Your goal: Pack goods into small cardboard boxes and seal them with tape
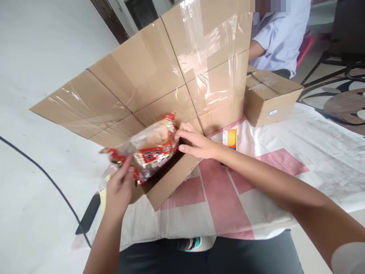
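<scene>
An open cardboard box (171,180) stands on a cloth-covered surface, its tall taped flaps (159,76) raised behind it. A red and clear snack packet (151,146) lies tilted across the box's opening. My left hand (118,190) grips the packet's near left end. My right hand (194,142) rests on the packet's far right end, fingers spread against it at the box's rim.
A small orange and white carton (230,139) lies on the pink and white cloth (228,198) right of the box. A smaller closed cardboard box (269,97) sits farther right. A person in a light blue shirt (278,36) sits behind it. A black cable (42,171) crosses the floor at left.
</scene>
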Available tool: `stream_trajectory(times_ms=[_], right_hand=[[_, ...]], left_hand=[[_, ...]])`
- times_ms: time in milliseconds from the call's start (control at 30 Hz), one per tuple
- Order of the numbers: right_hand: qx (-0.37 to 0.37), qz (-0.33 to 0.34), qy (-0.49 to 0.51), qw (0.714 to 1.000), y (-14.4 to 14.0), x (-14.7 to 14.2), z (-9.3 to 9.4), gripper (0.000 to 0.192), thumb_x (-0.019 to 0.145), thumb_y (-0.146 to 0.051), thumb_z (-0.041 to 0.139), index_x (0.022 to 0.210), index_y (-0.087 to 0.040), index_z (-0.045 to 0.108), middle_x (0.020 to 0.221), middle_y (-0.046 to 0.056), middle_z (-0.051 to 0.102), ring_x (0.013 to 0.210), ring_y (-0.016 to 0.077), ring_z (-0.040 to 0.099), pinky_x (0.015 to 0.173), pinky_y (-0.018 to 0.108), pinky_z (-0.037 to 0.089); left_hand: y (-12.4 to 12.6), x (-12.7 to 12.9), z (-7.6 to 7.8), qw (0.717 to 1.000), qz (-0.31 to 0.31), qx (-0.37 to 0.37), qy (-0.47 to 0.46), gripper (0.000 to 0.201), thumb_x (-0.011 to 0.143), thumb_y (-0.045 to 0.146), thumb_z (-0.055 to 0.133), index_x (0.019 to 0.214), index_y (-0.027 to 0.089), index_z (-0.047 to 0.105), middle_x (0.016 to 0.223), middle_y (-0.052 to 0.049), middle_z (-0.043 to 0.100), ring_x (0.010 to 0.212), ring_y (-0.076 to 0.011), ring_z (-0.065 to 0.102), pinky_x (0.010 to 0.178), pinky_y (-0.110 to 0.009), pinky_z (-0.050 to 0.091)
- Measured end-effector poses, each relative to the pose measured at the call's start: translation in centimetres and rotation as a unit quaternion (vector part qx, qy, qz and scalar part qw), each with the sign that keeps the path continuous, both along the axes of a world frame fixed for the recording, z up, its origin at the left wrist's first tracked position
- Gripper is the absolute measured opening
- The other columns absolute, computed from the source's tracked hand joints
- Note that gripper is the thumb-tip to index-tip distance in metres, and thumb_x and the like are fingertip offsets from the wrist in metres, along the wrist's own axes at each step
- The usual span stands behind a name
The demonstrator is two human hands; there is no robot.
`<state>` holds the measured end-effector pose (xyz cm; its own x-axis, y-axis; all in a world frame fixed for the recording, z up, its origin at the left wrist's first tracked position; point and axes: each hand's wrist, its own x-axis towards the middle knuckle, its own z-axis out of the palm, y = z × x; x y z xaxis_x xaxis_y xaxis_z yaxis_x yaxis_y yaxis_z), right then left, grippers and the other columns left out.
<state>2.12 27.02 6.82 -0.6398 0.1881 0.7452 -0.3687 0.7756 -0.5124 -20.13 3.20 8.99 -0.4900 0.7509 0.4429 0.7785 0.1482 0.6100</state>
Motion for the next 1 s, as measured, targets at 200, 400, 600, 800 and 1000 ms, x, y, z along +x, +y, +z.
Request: stream_trajectory(times_ms=[200,400,600,800,1000], right_hand=[[-0.066,-0.039,0.021,0.997,0.7,-0.1,-0.4,0.052,0.106,-0.066,0.032,0.092,-0.02,0.052,0.095,0.004,0.05,0.097,0.022,0.048,0.094,0.039,0.039],[-0.105,-0.036,0.061,0.992,0.1,-0.7,-0.9,0.042,0.107,-0.055,0.041,0.086,-0.02,0.05,0.089,0.003,0.052,0.091,0.0193,0.05,0.087,0.035,0.039],[-0.122,-0.031,0.08,0.989,-0.5,-1.0,-1.2,0.039,0.107,-0.053,0.044,0.086,-0.02,0.05,0.086,0.002,0.051,0.086,0.0181,0.05,0.082,0.034,0.042],[-0.149,0.002,0.106,0.983,-0.7,-1.2,-1.8,0.046,0.104,-0.056,0.05,0.134,-0.022,0.047,0.125,0.01,0.055,0.109,0.0203,0.06,0.097,0.038,0.052],[0.004,0.049,0.001,0.999,-0.8,-0.8,-2.6,0.031,0.107,-0.042,0.049,0.121,-0.017,0.061,0.119,0.012,0.071,0.111,0.0231,0.067,0.099,0.039,0.052]], left_hand=[[1.4,-1.6,1.2,0.92,-0.161,-0.333,0.131,0.046,0.101,0.053,0.044,0.14,0.041,0.065,0.126,-0.006,0.075,0.133,-0.0337,0.061,0.123,-0.07,0.02],[0.2,-2.6,6.7,0.971,-0.088,-0.184,0.126,0.033,0.091,0.058,0.062,0.095,0.031,0.081,0.118,-0.004,0.078,0.111,-0.032,0.072,0.101,-0.049,0.057],[5.2,2.3,2.9,0.927,-0.223,-0.277,0.115,0.063,0.103,0.06,0.042,0.158,0.03,0.044,0.168,-0.004,0.037,0.156,-0.028,0.034,0.126,-0.049,0.035],[5.2,0.8,2.2,0.914,-0.246,-0.312,0.084,0.059,0.103,0.062,0.039,0.155,0.036,0.047,0.163,0.002,0.044,0.153,-0.0269,0.04,0.126,-0.047,0.036],[3.2,0.9,2.6,0.96,-0.181,-0.189,0.101,0.058,0.106,0.055,0.036,0.159,0.032,0.042,0.169,-0.001,0.036,0.157,-0.0264,0.033,0.13,-0.05,0.026]])
